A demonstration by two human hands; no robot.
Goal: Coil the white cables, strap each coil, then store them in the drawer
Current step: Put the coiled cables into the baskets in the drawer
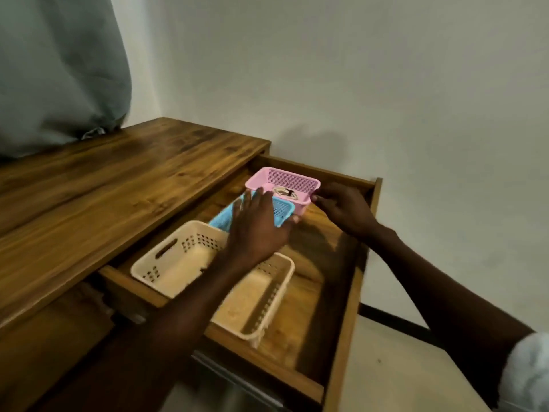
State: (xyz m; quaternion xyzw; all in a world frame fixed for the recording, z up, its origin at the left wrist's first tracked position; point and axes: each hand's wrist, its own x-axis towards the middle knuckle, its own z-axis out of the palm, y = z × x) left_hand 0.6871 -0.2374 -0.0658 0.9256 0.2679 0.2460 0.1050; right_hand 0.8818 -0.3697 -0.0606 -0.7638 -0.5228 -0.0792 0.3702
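The wooden drawer [347,263] stands pulled out from the desk. Inside it are a pink basket [264,178] at the back, a blue basket [221,220] in front of it and two cream baskets [166,263] nearer me. A coiled white cable with a dark strap [285,193] lies in the pink basket. My left hand [257,230] lies over the blue basket, fingers straight, thumb against its right side. My right hand [344,209] pinches the pink basket's right front corner.
The wooden desk top [104,185] stretches to the left. A grey-green cloth bundle [59,69] sits at its back left. A white wall stands behind the drawer, with pale floor [401,367] at the lower right.
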